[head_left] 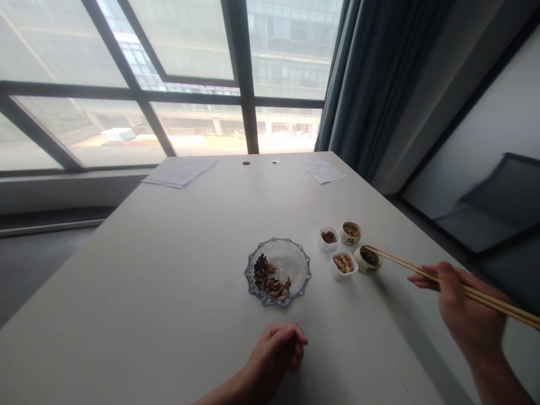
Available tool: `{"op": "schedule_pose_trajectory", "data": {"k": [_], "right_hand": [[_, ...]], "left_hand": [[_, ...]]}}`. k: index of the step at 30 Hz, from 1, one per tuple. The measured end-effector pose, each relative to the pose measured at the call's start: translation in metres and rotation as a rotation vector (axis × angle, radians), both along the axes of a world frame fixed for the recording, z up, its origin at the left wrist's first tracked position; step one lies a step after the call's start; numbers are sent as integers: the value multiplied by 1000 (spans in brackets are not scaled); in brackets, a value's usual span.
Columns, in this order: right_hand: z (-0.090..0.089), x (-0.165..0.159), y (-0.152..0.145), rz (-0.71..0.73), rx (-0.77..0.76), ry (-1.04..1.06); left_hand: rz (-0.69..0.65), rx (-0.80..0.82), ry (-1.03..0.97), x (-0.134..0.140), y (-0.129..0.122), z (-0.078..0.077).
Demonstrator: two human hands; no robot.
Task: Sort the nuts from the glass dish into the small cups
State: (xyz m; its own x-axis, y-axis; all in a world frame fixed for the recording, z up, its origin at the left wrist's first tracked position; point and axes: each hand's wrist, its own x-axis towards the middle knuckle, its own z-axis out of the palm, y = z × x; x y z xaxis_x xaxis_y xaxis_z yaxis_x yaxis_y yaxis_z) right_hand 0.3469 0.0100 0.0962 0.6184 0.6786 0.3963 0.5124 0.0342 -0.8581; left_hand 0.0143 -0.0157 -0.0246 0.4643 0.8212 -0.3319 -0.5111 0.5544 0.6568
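In my right hand [468, 309] is a pair of wooden chopsticks [405, 262], their tips over the rim of a small cream cup [368, 269] with dark contents. My left hand [280, 346] rests on the table, fingers curled closed, just in front of a scalloped glass dish [301, 289]. Dark brown pieces [262, 270] and lighter brown ones [280, 289] lie along the left and front of that dish. Beside the cream cup stands a white plastic tub [338, 274] of peanuts [343, 262]. Behind are another white tub [328, 246] with reddish-brown pieces and a second cream cup [350, 241] with light brown contents.
Everything stands on a white table [169, 270]. At its far end are stacked papers [181, 171] on the left, loose sheets [323, 170] on the right and two small round openings between them. Windows and a dark blue curtain [371, 73] lie beyond.
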Motion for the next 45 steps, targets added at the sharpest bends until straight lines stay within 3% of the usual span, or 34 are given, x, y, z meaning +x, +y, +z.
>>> {"op": "schedule_pose_trajectory", "data": {"k": [2, 7, 9, 16, 25, 31, 35, 40, 43, 45], "right_hand": [[1, -19, 2, 136, 13, -13], [-6, -82, 18, 755, 21, 2], [-10, -105, 27, 903, -13, 0], [-29, -140, 50, 1010, -163, 72], [-51, -143, 48, 905, -193, 220], [-42, -141, 44, 812, -106, 223], [-16, -108, 32, 627, -13, 137], [16, -44, 10, 233, 41, -19], [18, -15, 1, 68, -23, -52], [12, -3, -2, 30, -46, -47]], "left_hand": [[-2, 2, 2, 1, 0, 1], [-7, 0, 12, 3, 0, 5], [-10, 1, 15, 3, 0, 6], [-33, -17, 4, 2, 2, 3], [-46, -24, -5, 3, 1, 5], [-28, -26, 12, 2, 0, 8], [-27, -29, 21, 1, 0, 8], [-20, -25, 19, 1, -1, 7], [-20, -15, 21, 1, -1, 7], [-20, -6, 22, 0, -1, 7]]}}
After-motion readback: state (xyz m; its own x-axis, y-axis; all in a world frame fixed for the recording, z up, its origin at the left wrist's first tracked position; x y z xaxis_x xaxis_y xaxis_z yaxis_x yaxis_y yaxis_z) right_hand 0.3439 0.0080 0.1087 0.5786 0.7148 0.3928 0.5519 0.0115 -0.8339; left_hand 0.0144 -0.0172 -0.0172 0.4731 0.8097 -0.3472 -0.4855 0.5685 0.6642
